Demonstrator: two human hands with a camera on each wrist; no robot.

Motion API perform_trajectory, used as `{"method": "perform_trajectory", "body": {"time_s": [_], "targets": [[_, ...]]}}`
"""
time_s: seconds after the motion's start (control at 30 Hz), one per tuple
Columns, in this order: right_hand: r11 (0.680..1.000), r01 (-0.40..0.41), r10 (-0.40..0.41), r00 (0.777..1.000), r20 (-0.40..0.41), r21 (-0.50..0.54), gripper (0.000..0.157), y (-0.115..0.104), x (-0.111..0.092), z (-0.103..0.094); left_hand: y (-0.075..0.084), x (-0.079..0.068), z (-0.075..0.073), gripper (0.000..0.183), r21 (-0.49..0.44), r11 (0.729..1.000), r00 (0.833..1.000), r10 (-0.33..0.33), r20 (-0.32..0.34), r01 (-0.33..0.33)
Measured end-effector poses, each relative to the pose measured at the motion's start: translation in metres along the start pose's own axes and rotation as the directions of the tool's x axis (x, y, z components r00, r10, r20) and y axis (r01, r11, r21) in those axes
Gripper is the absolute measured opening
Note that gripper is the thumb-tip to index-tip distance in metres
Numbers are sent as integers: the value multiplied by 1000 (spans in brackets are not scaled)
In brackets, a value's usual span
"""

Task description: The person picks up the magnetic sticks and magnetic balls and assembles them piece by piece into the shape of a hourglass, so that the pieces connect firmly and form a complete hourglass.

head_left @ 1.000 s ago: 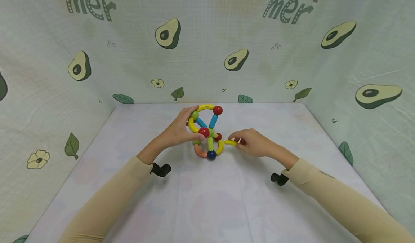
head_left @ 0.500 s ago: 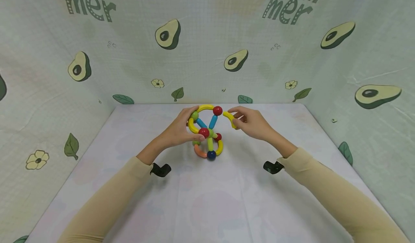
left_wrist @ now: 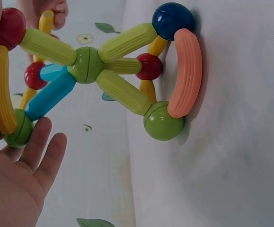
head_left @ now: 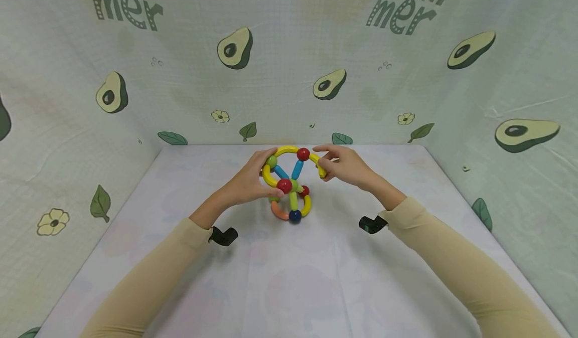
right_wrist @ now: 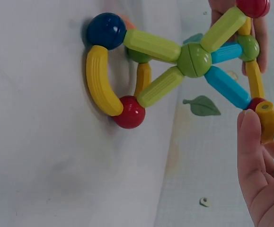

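A ball-and-stick toy structure [head_left: 293, 200] stands on the table, its base ring of curved sticks and balls touching the cloth. My left hand [head_left: 249, 178] holds its upper left: the thumb is at the front red ball [head_left: 284, 185], the fingers at a green ball [left_wrist: 19, 131]. Between thumb and fingers, my right hand [head_left: 346, 166] pinches a yellow curved stick [right_wrist: 268, 125]. The stick's upper end meets the red ball [head_left: 303, 154] at the top right; its lower end hangs free. Blue and light green straight sticks join at a central green ball [right_wrist: 194, 60].
A pale cloth covers the table [head_left: 293, 288]. Behind it hangs an avocado-print curtain [head_left: 280, 77], which also covers both sides. A dark wrist camera [head_left: 223, 236] sits under the left sleeve, another camera [head_left: 372, 224] under the right.
My right hand has lifted the yellow curved stick from beside the lower ring to the upper right red ball, turning it downward. The left hand and structure have stayed almost still.
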State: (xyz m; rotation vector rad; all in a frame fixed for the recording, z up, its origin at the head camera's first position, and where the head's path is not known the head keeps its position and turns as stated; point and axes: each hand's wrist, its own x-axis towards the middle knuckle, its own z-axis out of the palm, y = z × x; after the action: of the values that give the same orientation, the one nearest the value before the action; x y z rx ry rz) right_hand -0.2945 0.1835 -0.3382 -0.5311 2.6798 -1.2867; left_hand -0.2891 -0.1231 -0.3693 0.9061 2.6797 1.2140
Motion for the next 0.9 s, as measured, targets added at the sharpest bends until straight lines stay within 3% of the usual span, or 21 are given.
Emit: {"method": "perform_trajectory", "body": {"time_s": [0.4,0.9], "targets": [[979,-93,72,991,115,184,53,-6,-3,3,4,2,4,116,13,1000,1000,-7,-25,8],[969,-125,112,991,68,212,56,-24,-10,16,20,4,10,114,32,992,989,-118,-89,121]]}}
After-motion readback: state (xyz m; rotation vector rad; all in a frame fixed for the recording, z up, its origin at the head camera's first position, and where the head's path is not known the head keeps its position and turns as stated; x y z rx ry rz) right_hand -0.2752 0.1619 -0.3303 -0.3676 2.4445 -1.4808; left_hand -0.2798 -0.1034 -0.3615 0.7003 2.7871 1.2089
